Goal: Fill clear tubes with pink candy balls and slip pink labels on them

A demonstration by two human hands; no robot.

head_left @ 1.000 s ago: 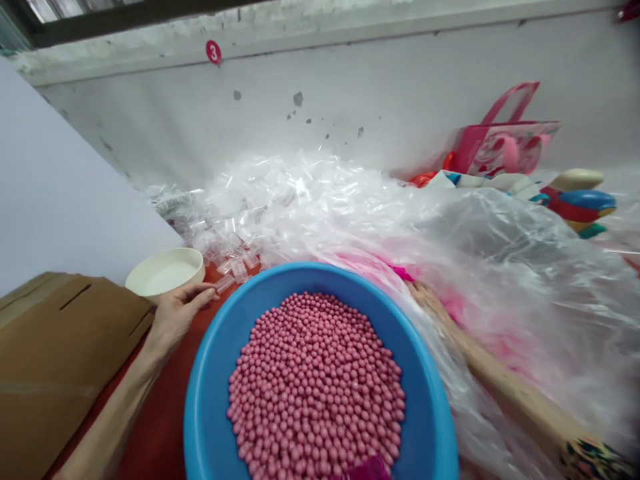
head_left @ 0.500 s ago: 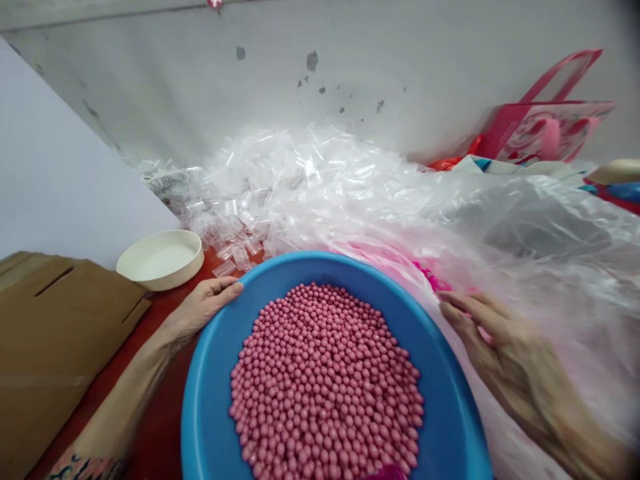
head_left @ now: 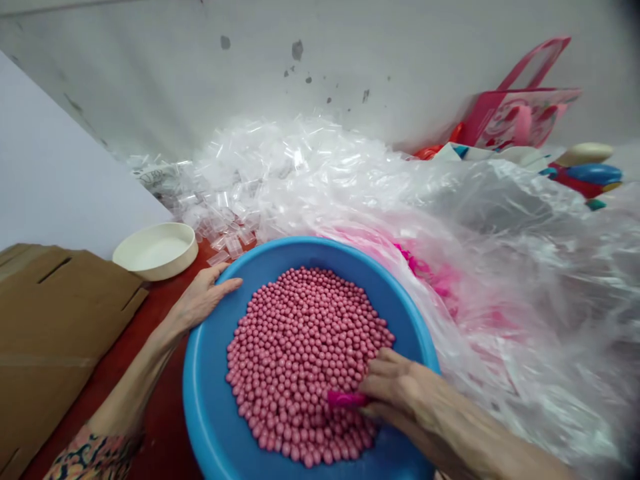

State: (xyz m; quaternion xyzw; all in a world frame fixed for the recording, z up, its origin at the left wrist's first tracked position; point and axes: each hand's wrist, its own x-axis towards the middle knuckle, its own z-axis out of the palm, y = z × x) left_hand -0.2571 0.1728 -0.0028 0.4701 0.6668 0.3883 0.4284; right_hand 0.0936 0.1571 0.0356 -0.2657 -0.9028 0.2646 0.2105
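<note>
A wide blue plastic basin (head_left: 310, 248) sits on the table, filled with a mound of small glossy pink beads (head_left: 295, 340). My left hand (head_left: 203, 300) rests flat against the basin's far left rim, holding nothing. Over the beads, my right hand (head_left: 400, 393) pinches a magenta plastic piece (head_left: 345, 399). Its far end points left across the beads, and part of it is hidden by my fingers. I cannot tell what kind of tool it is.
A red tabletop (head_left: 160, 427) lies under the basin, with a brown cardboard box (head_left: 55, 333) and a cream bowl (head_left: 155, 252) to the left. Clear plastic sheeting (head_left: 525, 300) and small clear sleeves (head_left: 250, 193) pile up behind and right, before a pink bag (head_left: 520, 117).
My right hand has moved from the plastic sheeting into the basin and taken hold of the magenta piece, lifting it from the near edge of the beads. My left hand stays at the rim.
</note>
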